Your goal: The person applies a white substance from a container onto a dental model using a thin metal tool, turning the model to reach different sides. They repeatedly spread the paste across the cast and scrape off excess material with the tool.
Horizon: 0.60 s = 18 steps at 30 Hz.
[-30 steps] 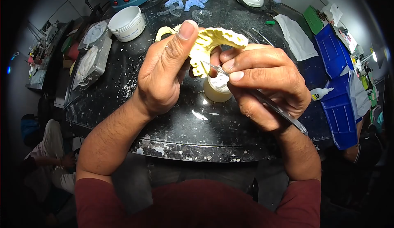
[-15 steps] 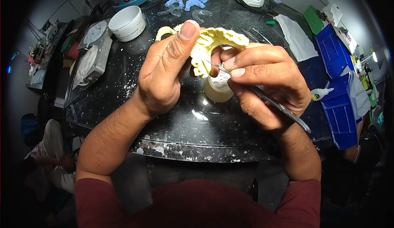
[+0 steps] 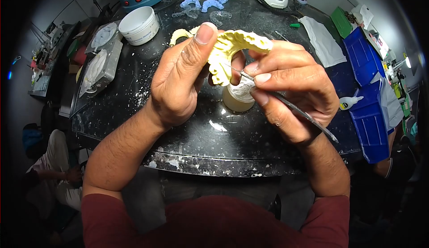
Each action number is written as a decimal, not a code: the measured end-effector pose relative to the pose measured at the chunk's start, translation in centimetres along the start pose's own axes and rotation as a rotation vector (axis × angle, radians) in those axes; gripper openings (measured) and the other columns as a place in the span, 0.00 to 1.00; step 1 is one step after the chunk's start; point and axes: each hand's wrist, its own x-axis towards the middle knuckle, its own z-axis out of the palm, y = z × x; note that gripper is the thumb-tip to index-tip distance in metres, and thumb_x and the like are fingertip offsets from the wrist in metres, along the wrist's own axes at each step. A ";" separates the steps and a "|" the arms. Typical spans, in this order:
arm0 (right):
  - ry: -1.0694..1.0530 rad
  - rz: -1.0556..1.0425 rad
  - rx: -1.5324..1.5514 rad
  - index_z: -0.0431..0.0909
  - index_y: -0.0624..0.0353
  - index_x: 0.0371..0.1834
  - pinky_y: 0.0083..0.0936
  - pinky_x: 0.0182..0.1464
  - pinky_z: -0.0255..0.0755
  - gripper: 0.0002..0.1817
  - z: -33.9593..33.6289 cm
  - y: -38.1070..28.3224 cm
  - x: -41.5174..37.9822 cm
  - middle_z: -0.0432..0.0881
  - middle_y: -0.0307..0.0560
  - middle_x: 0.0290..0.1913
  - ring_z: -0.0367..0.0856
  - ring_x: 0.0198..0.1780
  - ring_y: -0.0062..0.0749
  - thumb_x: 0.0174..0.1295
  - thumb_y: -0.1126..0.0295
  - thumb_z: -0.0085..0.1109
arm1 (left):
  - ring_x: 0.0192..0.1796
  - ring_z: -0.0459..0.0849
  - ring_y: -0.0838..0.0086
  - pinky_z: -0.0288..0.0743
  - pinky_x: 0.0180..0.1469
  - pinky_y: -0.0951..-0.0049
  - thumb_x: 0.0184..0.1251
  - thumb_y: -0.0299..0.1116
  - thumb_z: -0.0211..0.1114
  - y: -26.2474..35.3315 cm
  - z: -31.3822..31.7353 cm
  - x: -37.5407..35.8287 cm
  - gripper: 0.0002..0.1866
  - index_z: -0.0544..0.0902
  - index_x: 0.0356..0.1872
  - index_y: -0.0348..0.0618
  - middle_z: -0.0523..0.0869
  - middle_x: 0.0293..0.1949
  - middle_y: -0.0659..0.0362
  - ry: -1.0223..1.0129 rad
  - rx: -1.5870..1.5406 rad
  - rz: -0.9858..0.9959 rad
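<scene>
My left hand (image 3: 181, 76) holds a yellow horseshoe-shaped dental model (image 3: 223, 47) with its thumb over the left part; some of its fingers are hidden behind the model. Pinched in my right hand (image 3: 292, 87) is a thin metal tool (image 3: 299, 110), its fine tip at the model's lower left arm. Whether the tip touches the surface is too small to tell. Below the model stands a small cup (image 3: 237, 101) with white material in it. Another yellow model (image 3: 179, 34) lies behind my left hand, partly covered.
A white tub (image 3: 139, 27) and a powdery metal tray (image 3: 102, 69) stand at the left. Blue arch-shaped pieces (image 3: 212, 4) lie at the back. On the right are a white cloth (image 3: 322, 40), blue bins (image 3: 368, 123) and a small bottle (image 3: 350, 102). People sit at both sides.
The tool and my right hand's fingertips have shifted slightly right and down, with more of the thin tip showing. My left hand and the model have barely moved.
</scene>
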 end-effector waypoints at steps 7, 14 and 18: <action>-0.032 -0.001 0.002 0.80 0.62 0.44 0.41 0.58 0.74 0.17 -0.2 0.1 0.0 0.84 0.54 0.45 0.82 0.52 0.44 0.51 0.87 0.66 | 0.39 0.83 0.77 0.75 0.45 0.79 0.84 0.42 0.39 0.4 2.3 -0.1 0.26 0.80 0.51 0.29 0.86 0.40 0.54 0.298 0.035 -0.075; -0.085 -0.037 0.005 0.82 0.63 0.45 0.42 0.58 0.74 0.16 -0.6 0.3 0.3 0.83 0.55 0.47 0.82 0.51 0.45 0.52 0.85 0.63 | 0.52 0.85 0.66 0.77 0.57 0.70 0.84 0.41 0.35 0.3 0.7 -0.4 0.26 0.74 0.59 0.27 0.84 0.51 0.44 0.088 0.137 -0.052; 0.021 0.072 0.151 0.81 0.63 0.41 0.48 0.61 0.74 0.13 0.0 0.3 -0.4 0.80 0.50 0.40 0.79 0.48 0.39 0.52 0.84 0.60 | 0.42 0.83 0.70 0.77 0.48 0.72 0.84 0.45 0.33 0.1 0.3 0.2 0.28 0.77 0.51 0.30 0.83 0.41 0.49 0.075 0.084 -0.077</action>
